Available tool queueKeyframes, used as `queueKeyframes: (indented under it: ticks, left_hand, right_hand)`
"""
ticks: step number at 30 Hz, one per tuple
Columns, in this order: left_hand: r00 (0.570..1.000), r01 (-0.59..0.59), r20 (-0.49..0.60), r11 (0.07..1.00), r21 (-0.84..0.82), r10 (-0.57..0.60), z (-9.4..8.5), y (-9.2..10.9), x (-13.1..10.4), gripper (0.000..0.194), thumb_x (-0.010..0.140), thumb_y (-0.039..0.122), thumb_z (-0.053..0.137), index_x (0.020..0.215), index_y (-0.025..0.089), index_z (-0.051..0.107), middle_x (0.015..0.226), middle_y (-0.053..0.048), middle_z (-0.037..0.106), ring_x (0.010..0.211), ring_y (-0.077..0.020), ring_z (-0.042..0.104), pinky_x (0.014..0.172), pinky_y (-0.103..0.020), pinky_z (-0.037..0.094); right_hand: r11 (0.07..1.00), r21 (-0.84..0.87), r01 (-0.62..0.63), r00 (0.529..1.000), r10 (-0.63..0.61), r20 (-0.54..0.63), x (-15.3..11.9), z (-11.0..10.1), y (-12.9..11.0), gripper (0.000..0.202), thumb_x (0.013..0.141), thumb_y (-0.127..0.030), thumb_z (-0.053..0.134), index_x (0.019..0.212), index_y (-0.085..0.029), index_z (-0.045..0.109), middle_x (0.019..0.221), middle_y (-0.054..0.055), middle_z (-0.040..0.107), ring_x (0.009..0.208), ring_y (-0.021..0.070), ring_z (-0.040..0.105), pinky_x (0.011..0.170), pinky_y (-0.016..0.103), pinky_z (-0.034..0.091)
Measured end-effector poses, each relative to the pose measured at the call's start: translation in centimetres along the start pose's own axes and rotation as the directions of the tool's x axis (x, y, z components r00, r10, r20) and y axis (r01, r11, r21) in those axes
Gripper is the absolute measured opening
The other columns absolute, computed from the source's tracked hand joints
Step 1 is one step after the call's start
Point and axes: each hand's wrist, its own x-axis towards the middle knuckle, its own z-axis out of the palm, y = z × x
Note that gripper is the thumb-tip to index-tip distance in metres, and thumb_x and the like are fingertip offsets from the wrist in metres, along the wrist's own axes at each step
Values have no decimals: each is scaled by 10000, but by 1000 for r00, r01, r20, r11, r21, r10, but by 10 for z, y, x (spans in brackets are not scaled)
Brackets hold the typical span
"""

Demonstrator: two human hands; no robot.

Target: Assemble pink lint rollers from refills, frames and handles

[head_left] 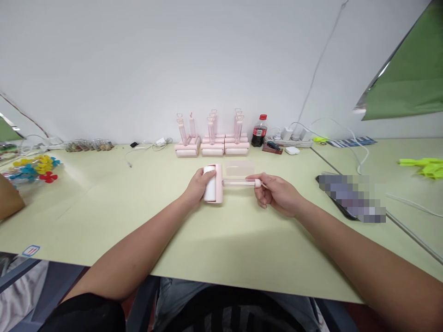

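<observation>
A lint roller (218, 183) with a white roll, a pink holder and a clear handle lies sideways between my hands, above the table. My left hand (198, 186) is closed on the roller head, its thumb over the white roll. Fingers of my right hand (275, 191) grip the handle's end near the pink cap. Just behind the handle, a translucent pink cover (240, 168) rests on the table. Farther back, several more pink rollers (212, 148) stand in rows with their handles upright.
A cola bottle (259, 131) and a power strip (290, 143) with chargers and cables are at the back right. A phone (349, 198) lies on the right. Colourful plastic flowers (32, 168) and a brown object (9, 198) are at the left.
</observation>
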Motion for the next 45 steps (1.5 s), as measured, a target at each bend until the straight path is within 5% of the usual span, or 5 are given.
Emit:
queueKeyframes:
  ticks: [15,26,31,36,45]
  left_hand:
    - [999,-43,11,998,44,43,0,6,-3,387,713,405,708,976,196,516,774,-21,666,666,-180,637,598,-295,507]
    - [989,-148,33,983,108,145,-3,-3,1,450,691,420,731,1020,192,526,785,-16,655,677,-190,649,597,-299,510]
    - [995,-95,-1,988,125,96,-4,1,1,413,675,416,729,969,194,543,738,-6,646,641,-178,634,561,-274,490]
    - [1000,-15,-10,1000,-1,15,-7,4,4,437,782,540,599,1041,198,516,810,-39,649,673,-186,640,580,-311,535]
    - [994,-52,-77,972,231,71,-8,-8,9,406,798,435,626,1109,198,518,1052,-93,585,771,-159,613,553,-253,509]
  right_hand:
    - [948,-258,187,963,-228,-140,2,-2,3,585,752,-688,636,951,-140,672,594,-3,611,453,116,517,444,262,445]
    - [995,-99,15,994,-26,-104,-3,-1,-6,420,850,-392,584,1187,-141,590,416,-79,502,348,102,371,413,266,469]
    - [992,-102,-76,997,74,-18,-3,0,-6,355,839,-367,635,1127,-160,617,576,-7,647,420,117,519,450,267,492]
    - [1000,-10,20,992,-21,-121,2,-4,-7,293,793,-375,704,977,-150,663,574,4,645,423,103,508,460,262,497]
    - [958,-15,285,708,-221,-671,20,-34,-5,172,817,-253,658,972,-214,596,725,10,695,511,108,598,536,264,571]
